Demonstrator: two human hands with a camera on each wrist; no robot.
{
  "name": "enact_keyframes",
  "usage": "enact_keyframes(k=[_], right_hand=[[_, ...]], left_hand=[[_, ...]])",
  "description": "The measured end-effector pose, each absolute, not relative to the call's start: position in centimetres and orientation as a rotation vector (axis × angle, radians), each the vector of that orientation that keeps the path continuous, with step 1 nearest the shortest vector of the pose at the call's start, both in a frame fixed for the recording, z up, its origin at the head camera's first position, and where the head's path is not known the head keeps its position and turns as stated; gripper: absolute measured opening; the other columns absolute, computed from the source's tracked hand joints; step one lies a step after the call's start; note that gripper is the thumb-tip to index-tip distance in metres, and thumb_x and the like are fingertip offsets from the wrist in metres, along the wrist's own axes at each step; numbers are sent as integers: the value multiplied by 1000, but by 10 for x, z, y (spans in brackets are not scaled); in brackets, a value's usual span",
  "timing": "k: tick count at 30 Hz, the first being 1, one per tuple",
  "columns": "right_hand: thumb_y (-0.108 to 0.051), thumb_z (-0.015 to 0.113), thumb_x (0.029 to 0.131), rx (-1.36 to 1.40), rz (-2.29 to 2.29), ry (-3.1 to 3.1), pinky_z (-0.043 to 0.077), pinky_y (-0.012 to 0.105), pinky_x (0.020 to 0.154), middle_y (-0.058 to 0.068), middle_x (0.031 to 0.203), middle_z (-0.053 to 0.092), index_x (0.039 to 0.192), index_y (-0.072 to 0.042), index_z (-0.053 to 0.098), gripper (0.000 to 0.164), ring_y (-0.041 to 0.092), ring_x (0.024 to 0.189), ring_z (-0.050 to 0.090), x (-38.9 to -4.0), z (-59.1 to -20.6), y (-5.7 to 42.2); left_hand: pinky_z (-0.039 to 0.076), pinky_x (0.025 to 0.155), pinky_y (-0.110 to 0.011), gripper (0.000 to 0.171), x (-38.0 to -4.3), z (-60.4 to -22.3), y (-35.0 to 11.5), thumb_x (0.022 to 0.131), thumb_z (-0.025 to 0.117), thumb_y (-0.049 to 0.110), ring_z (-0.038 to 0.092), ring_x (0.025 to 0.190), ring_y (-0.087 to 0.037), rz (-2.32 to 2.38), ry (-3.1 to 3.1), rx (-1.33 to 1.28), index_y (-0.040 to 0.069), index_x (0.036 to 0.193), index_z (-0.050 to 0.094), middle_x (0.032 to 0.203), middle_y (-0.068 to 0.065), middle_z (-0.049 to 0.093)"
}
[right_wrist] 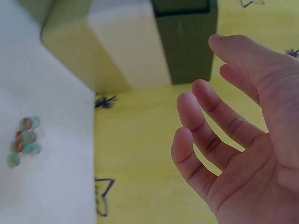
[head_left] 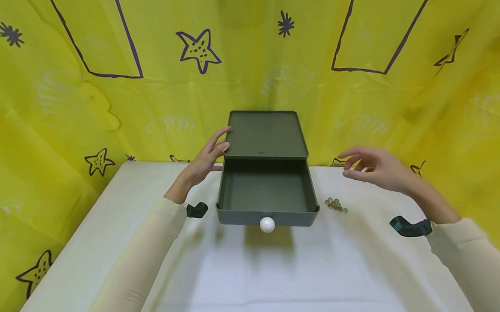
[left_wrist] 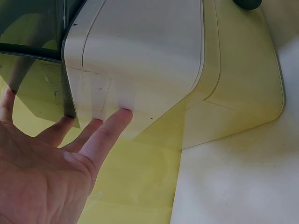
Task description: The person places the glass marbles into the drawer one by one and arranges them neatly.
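Note:
In the head view a small grey-green drawer box (head_left: 268, 134) stands in the middle, its drawer (head_left: 268, 218) pulled out toward me. The drawer's inside shows bare, and a round white knob (head_left: 267, 225) sits on its front. My left hand (head_left: 203, 163) is at the left side of the box; in the left wrist view its straight, spread fingers (left_wrist: 106, 135) touch the side wall. To the right of the box my right hand (head_left: 376, 168) hangs in the air, fingers loosely bent and holding nothing. Several glass marbles (head_left: 335, 205), green and reddish, lie on the table beside the drawer.
A white-covered table (head_left: 311, 277) carries the box and the marbles. Behind and at both sides hangs a yellow curtain (head_left: 164, 99) with drawn stars and shells; the box's back stands near it. Dark wrist devices (head_left: 411, 227) are on both forearms.

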State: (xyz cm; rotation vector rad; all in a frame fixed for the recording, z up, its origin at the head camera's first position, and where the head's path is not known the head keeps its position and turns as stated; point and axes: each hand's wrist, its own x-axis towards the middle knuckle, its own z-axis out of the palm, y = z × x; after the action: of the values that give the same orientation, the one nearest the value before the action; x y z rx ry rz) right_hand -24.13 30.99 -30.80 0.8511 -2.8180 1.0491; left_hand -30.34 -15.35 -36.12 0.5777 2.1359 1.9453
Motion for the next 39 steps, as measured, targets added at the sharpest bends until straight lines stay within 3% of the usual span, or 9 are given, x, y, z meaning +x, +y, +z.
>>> enact_keyframes(k=[13, 20, 32, 39], right_hand=[[-15, 77, 94, 754, 1049, -2824, 55, 24, 73, 6, 108, 69, 130, -12, 66, 38, 12, 85, 68, -245, -358, 334], [-18, 77, 94, 697, 1067, -2850, 55, 23, 77, 12, 113, 70, 136, -13, 63, 45, 12, 88, 67, -244, -381, 340], [-23, 77, 95, 610, 1174, -2953, 55, 25, 80, 17, 117, 66, 146, -7, 52, 59, 21, 95, 65, -240, -417, 349], [-19, 78, 93, 608, 1184, -2981, 54, 26, 79, 18, 117, 66, 142, -4, 55, 56, 25, 95, 63, -239, -436, 353]], left_hand=[[35, 108, -70, 58, -304, -361, -153, 106, 48, 40, 29, 150, -36, 1946, 2143, 579, 41, 160, 27, 167, -8, 20], [36, 107, -70, 58, -303, -360, -153, 106, 48, 41, 29, 150, -35, 1942, 2145, 570, 42, 159, 27, 167, -6, 20], [34, 107, -72, 56, -304, -361, -154, 107, 46, 39, 27, 151, -36, 1931, 2148, 577, 41, 160, 26, 167, -8, 20], [35, 107, -71, 57, -305, -361, -155, 107, 46, 40, 28, 151, -34, 1934, 2147, 588, 42, 160, 26, 167, -7, 20]])
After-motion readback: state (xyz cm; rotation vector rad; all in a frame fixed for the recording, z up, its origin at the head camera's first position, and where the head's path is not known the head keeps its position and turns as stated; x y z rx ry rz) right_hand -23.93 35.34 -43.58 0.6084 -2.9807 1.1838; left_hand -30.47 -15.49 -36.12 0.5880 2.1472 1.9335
